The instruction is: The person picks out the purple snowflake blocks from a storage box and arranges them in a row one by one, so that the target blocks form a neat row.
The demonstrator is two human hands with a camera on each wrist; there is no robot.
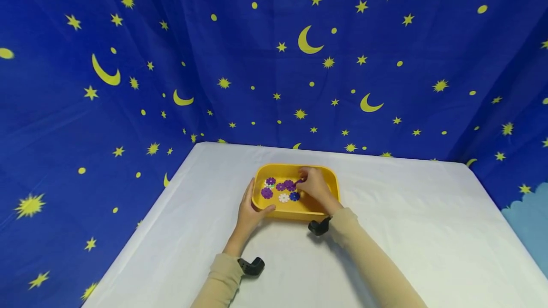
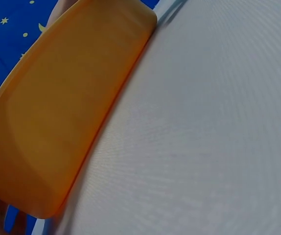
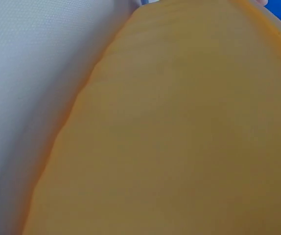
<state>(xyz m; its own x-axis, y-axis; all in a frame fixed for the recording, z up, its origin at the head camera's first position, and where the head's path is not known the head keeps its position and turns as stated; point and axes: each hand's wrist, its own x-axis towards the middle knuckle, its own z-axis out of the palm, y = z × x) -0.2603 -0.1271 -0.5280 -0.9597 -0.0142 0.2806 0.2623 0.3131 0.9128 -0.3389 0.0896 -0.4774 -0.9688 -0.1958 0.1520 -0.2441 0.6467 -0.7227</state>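
A yellow plastic bin (image 1: 295, 215) stands on the white-covered table, with several notched flower-shaped discs inside. My left hand (image 1: 248, 214) grips its near left corner, thumb at the front rim and fingers along the left side. Inside the bin, my right hand (image 1: 315, 185) pinches a purple disc (image 1: 299, 181) above the others. Near it lie a dark blue disc (image 1: 294, 197), a white disc (image 1: 284, 198) and several purple discs (image 1: 267, 193). The bin's outer wall (image 2: 72, 107) fills much of the left wrist view. In the right wrist view, that wall (image 3: 170, 122) hides the right hand.
The table (image 1: 406, 222) has a white cloth and spreads out on both sides of the bin. Behind and to the left hangs a blue curtain (image 1: 265, 65) with yellow moons and stars. A light blue scalloped shape (image 1: 531, 222) shows at the right edge.
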